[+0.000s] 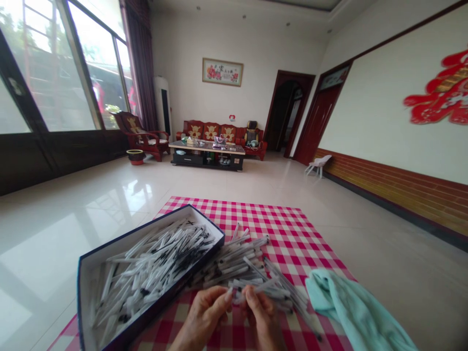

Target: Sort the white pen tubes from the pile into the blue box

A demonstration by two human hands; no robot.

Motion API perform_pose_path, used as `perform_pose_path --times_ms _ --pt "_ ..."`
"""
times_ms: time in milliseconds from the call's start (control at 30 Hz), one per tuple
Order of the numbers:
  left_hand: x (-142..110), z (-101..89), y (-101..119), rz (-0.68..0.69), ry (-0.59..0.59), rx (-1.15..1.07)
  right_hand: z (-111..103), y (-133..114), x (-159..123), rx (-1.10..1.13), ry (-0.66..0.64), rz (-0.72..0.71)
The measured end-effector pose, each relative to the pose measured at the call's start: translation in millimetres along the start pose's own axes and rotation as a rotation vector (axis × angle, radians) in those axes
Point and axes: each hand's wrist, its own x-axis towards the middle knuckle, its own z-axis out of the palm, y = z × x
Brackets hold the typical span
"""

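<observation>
Pens (164, 263), or thin clear tubes that look like them, lie on the worktop (292, 229), which has a pink and white checked cloth. The biggest lot is in the long box (87, 282), all in a jumble, pointing every way, with dark bits mixed in. A smaller pile (237, 263) lies loose just to the right of the box, and many there have dark ends. I think the job is part done, with one lot done and the other left, but I cannot tell which lot is which. The left hand (206, 312) and the right hand (261, 312) are close together over the near side of the pile, thumbs and fingers pinching a small clear bit (237, 295) between them. It is too small and blurred to say more. Around them is a big bright room. Far off by the back wall is a red sofa (220, 125), with a low table (197, 159) before it. A green towel (351, 302) lies near the pile, on the right. The side of the box stands between the two lots, so pens must go over it. The hands hide some of the pile.
</observation>
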Motion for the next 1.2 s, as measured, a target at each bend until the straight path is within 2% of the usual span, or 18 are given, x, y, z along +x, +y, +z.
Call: perform_pose_path --times_ms 133,333,433,500,600,700,800,867,933,1033,1133,1200 --pt "-3.5 0.9 7.3 0.159 -0.037 0.207 -4.1 4.1 -0.1 -0.033 -0.154 0.041" --pt "-9.2 0.5 7.9 0.395 0.013 0.688 0.1 -0.4 -1.0 -0.044 -0.2 0.059" --pt "-9.6 -5.4 10.5 0.485 0.112 0.909 4.6 -3.4 -2.3 -0.01 -0.252 0.047" --pt "-8.3 -18.0 16.5 0.512 0.24 1.032 6.1 -3.1 -2.4 0.006 -0.278 0.042" --pt "-6.2 -51.6 29.1 0.479 0.5 1.198 6.4 0.3 -1.6 0.013 -0.272 0.046" --pt "-6.8 -91.2 38.8 0.298 0.701 1.351 7.4 2.3 -1.5 0.004 -0.253 0.041" --pt "-9.4 -118.4 41.2 0.145 0.816 1.424 10.2 0.1 -2.7 0.008 -0.231 0.041" --pt "-10.3 -124.8 40.7 0.156 0.846 1.448 11.8 -2.5 -3.4 0.015 -0.221 0.046" --pt "-9.5 -121.8 40.0 0.242 0.864 1.437 12.5 -4.1 -3.6 0.023 -0.218 0.05" --pt "-5.4 -102.3 37.1 0.403 0.835 1.348 11.6 -3.2 -3.5 0.013 -0.224 0.048" --pt "-1.2 -69.2 26.0 0.546 0.671 1.195 11.6 -0.3 -5.6 -0.026 -0.228 0.011" --pt "-0.3 -45.1 12.8 0.624 0.489 1.094 13.6 -0.9 -8.4 -0.073 -0.225 -0.024"
